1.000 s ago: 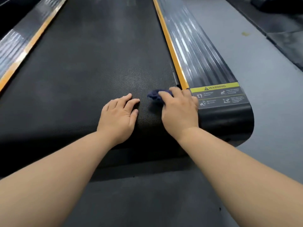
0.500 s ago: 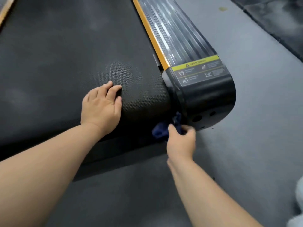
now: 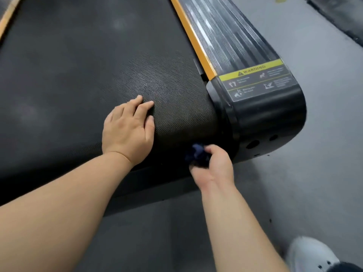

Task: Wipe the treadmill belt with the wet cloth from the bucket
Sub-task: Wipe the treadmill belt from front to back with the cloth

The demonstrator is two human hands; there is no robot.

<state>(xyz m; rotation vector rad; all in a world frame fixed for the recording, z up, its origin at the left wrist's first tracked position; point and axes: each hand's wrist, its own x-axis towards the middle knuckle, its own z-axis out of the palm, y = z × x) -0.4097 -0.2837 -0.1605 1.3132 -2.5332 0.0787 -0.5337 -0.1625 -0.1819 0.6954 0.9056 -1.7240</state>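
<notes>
I have my right hand gripping the bunched cloth at the belt's rounded near edge, beside my flat left hand; the belt runs away ahead.

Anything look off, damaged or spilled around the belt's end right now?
Nothing stands out. The left hand lies flat on the belt; the right hand grips the dark blue cloth at its near edge. Only faint pale smudges mark the belt.

left hand flat, fingers straight; right hand lower, fingers curled tight
</notes>
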